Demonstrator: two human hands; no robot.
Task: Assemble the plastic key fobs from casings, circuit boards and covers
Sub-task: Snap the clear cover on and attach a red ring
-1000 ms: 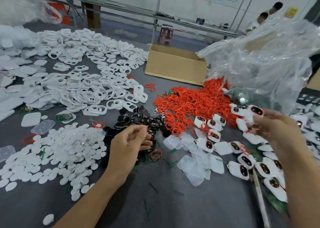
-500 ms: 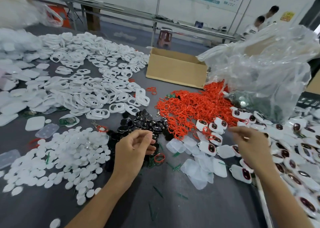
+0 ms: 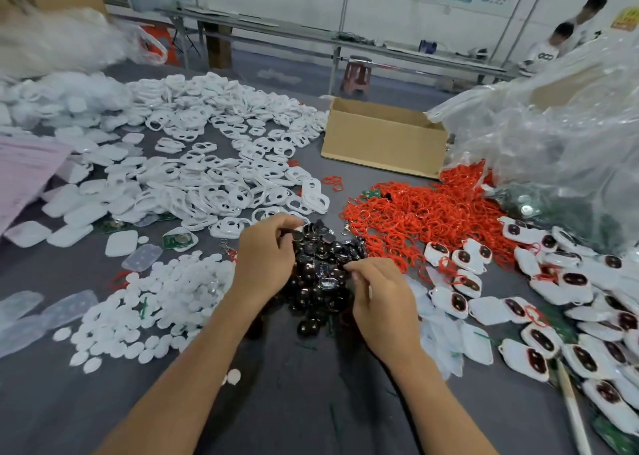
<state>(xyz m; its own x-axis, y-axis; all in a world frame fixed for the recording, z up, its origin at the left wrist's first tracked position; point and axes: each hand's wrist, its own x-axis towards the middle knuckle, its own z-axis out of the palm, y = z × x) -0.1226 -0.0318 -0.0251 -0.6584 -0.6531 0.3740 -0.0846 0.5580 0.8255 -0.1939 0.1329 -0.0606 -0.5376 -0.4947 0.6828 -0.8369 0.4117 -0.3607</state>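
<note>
A heap of glossy black button covers (image 3: 321,271) lies at the table's centre. My left hand (image 3: 266,261) is on the heap's left side, fingers curled, pinching a black cover at its top edge. At the heap's right edge my right hand (image 3: 377,295) has thumb and forefinger closed on another black piece. White casing frames (image 3: 214,181) are spread behind. White oval discs (image 3: 152,306) lie to the left, and a green circuit board (image 3: 177,240) sits in a casing. Assembled white fobs (image 3: 560,302) cover the right side.
A mound of red rings (image 3: 432,212) lies right of centre, with a cardboard box (image 3: 380,146) behind it and a big clear plastic bag (image 3: 560,136) at the right. Clear covers (image 3: 442,333) lie beside my right wrist. Pink paper (image 3: 24,174) lies at the left edge.
My right hand has come left from the assembled fobs to the black heap. My left hand has shifted forward onto the heap's top.
</note>
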